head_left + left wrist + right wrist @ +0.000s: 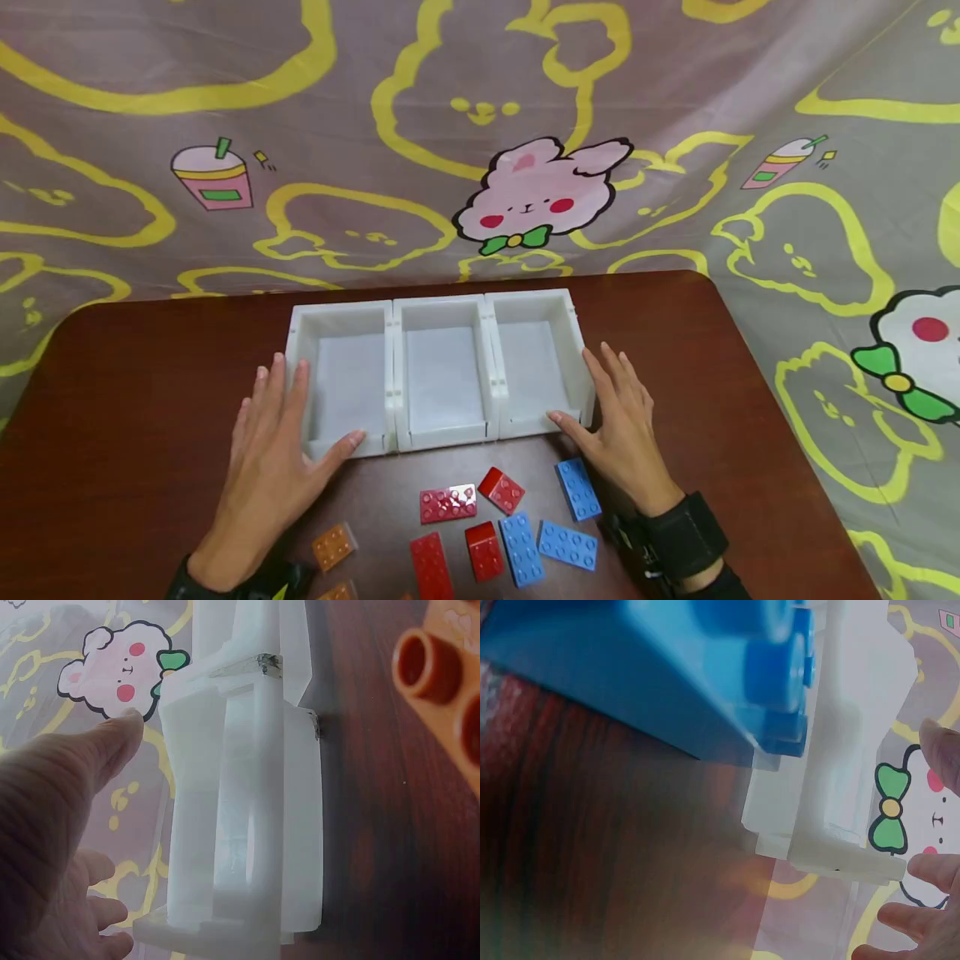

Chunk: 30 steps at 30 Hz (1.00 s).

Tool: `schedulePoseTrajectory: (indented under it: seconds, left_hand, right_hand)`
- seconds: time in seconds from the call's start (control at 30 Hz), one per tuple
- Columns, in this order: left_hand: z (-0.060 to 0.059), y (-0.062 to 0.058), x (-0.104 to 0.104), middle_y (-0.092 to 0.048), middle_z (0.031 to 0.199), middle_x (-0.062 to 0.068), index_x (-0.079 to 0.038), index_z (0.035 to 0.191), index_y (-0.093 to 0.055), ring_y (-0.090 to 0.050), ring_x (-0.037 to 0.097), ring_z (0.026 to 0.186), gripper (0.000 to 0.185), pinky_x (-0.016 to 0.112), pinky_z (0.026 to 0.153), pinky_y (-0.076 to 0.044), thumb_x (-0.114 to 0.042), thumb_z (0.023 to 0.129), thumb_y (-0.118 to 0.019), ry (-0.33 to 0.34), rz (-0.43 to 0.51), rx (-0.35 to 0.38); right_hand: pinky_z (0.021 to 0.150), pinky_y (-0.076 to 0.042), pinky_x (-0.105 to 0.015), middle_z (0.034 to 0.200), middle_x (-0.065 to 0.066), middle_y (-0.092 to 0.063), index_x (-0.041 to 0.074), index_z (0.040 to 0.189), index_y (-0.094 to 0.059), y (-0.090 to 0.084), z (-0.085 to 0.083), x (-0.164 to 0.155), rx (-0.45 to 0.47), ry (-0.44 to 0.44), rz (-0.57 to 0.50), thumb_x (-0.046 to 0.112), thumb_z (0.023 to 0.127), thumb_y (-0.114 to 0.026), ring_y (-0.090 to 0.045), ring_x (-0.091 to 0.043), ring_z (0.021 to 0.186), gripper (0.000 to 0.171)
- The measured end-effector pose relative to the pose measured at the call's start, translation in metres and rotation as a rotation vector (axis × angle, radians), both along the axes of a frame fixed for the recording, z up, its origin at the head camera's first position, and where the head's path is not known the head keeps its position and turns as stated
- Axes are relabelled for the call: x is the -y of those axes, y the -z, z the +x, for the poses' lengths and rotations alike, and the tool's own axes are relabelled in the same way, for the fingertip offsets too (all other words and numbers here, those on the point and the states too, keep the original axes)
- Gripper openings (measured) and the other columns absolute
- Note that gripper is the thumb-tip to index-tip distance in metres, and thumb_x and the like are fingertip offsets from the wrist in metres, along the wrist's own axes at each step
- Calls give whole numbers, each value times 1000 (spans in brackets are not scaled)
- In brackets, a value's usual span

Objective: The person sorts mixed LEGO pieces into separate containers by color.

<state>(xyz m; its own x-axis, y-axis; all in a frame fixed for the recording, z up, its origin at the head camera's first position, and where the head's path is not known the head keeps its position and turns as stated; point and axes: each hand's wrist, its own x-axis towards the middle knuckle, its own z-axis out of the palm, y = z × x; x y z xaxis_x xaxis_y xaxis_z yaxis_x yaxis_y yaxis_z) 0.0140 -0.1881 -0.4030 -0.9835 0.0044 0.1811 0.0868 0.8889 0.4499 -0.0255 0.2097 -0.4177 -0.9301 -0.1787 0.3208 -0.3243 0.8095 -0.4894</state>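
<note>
Both hands flat against the white tray!
Left hand spread on the left end of white tray, right hand spread on the right end; long axis left-right, mid-surface, bricks nearer.

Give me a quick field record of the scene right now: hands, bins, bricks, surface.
left hand: flat, fingers straight, against the left end of the bin row, thumb at its front edge
right hand: flat, fingers straight, against the right end, thumb at the front corner
white bins: three in a row, side by side, nothing inside
red bricks: four, in front of the bins
blue bricks: three, right of the red ones
orange bricks: two, near the left wrist
table: dark brown wood
</note>
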Motion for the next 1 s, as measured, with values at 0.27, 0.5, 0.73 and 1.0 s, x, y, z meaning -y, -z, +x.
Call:
schedulePoseTrajectory:
  seconds: [0.27,0.5,0.73,1.0]
  left_hand:
    - [1,-5,5,-14,172,30,-1,165,-24,-14,53,158,111,74,120,-18,-54,86,-80,-30,22,24]
    - [3,-6,10,-13,172,31,-1,166,-20,-15,54,157,111,76,119,-19,-50,87,-81,-56,39,62]
    - [5,-7,13,-13,172,30,-2,167,-17,-15,55,157,109,77,119,-18,-48,90,-79,-54,64,55]
    - [4,-10,10,-15,172,29,-3,166,-21,-16,52,158,108,77,117,-21,-51,89,-79,-45,67,29]
  right_hand:
    - [103,-41,-75,147,-29,-56,-1,144,-58,-3,9,0,-139,20,-70,12,79,-89,-53,-51,134,72]
    - [66,-58,-40,88,-7,-70,4,96,-74,-4,32,2,-167,-39,49,5,76,-92,-67,-17,77,26]
    - [64,-47,-27,80,5,-57,10,93,-75,-9,53,1,98,-54,270,31,79,-92,-47,-6,71,31]
    - [67,-48,-29,80,4,-56,10,96,-75,-11,61,3,219,-36,323,38,79,-92,-45,-7,70,37]
